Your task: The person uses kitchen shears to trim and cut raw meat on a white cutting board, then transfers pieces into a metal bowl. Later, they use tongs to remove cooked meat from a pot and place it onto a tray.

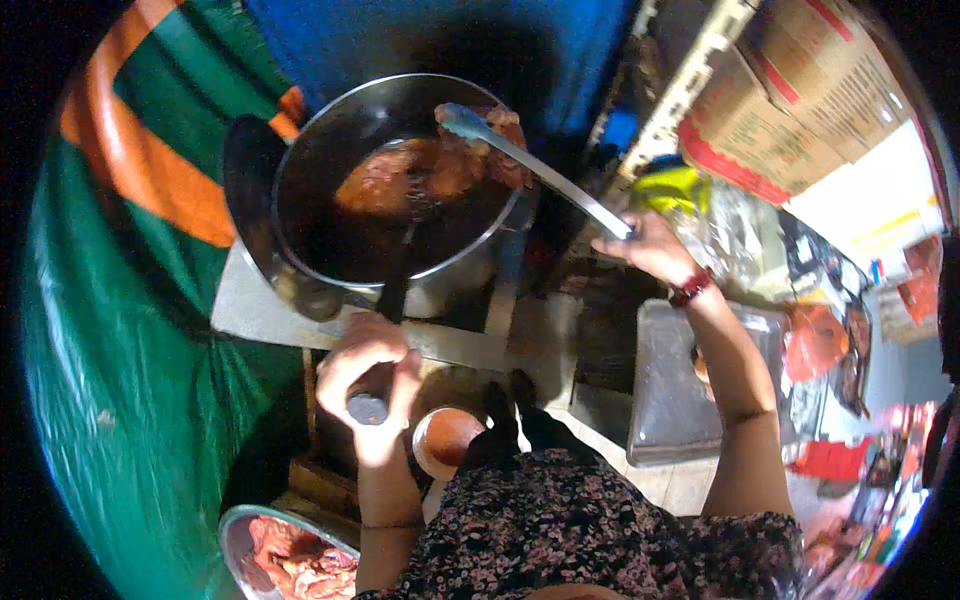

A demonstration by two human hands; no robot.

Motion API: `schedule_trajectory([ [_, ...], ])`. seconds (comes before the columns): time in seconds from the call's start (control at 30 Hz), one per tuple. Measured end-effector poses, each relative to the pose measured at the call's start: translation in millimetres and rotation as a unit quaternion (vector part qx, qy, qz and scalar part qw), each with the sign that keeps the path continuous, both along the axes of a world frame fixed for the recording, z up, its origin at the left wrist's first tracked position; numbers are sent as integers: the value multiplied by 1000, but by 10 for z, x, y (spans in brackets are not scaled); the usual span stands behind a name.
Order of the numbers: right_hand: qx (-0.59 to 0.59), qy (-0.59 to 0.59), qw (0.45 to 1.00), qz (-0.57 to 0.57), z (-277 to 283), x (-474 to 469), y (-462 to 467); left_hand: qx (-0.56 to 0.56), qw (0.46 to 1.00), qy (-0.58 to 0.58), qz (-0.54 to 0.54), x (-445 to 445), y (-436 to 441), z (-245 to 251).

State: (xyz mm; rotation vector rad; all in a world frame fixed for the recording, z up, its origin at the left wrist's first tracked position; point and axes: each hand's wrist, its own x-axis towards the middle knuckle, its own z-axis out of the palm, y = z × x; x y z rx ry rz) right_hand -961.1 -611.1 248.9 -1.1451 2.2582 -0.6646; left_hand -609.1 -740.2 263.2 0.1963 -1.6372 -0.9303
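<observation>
My left hand (371,375) is closed round the dark handle of a long utensil (397,277), whose perforated or wire-like end reaches into a large metal pot (397,281). Metal tongs (551,176) are held in my right hand (649,244). Their tips lie over the pot's right part, against a clump of meat (506,142); whether they pinch it cannot be told. More reddish-brown meat (379,184) sits lower in the pot, in what looks like dark liquid.
Bottom left stands a metal basin (232,540) of raw-looking meat. A small tub (431,465) with reddish contents is below my left hand. Right are a metal tray (667,397), cardboard boxes (795,97) and plastic bags (817,337). A green and orange tarpaulin (150,300) hangs left.
</observation>
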Motion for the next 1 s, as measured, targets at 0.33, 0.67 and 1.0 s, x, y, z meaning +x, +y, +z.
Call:
schedule_trajectory([
  [0.33,110,39,973,-197,574,366,2896,-11,1000,-4,-19,-22,27,-77],
  [0.67,351,109,894,-256,41,715,3811,-27,999,-22,-24,-52,11,-77],
  [1.0,337,346,857,-179,507,521,3580,-32,999,6,-12,-31,-64,-20],
])
